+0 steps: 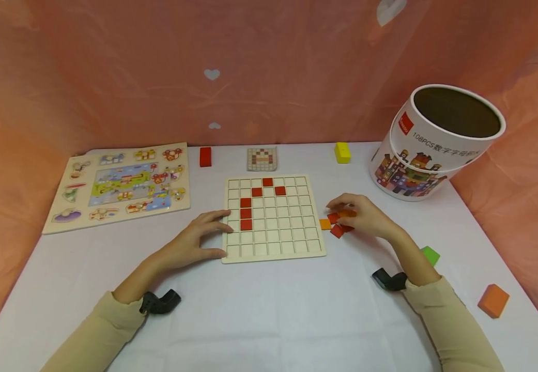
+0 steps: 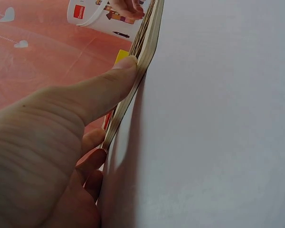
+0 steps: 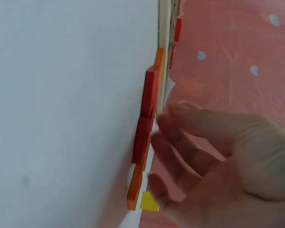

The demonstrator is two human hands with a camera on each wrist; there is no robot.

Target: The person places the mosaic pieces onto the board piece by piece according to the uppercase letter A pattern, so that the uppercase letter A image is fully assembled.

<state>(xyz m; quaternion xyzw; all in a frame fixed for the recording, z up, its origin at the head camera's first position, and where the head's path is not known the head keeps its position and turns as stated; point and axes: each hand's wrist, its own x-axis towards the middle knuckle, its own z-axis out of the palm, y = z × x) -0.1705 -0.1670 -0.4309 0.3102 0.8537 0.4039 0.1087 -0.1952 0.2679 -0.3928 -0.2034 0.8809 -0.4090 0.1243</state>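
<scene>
A wooden grid board (image 1: 285,236) lies on the white table, with several red square tiles (image 1: 246,213) set in its cells. My left hand (image 1: 199,237) rests against the board's left edge, fingertips on the rim; in the left wrist view, the thumb (image 2: 102,90) lies along that rim. Just off the right edge is a loose cluster of red tiles (image 1: 337,231) and orange tiles (image 1: 325,224). Over this cluster hovers my right hand (image 1: 364,217), fingers loosely bent. No tile shows between its fingertips in the right wrist view, where a red tile (image 3: 149,92) stands out beside them.
Behind the board lies a small pattern card (image 1: 262,159), between a red block (image 1: 205,156) and a yellow block (image 1: 342,153). A picture puzzle board (image 1: 80,222) is at left, a white bucket (image 1: 401,175) at back right. Green (image 1: 430,255) and orange (image 1: 493,300) blocks lie right.
</scene>
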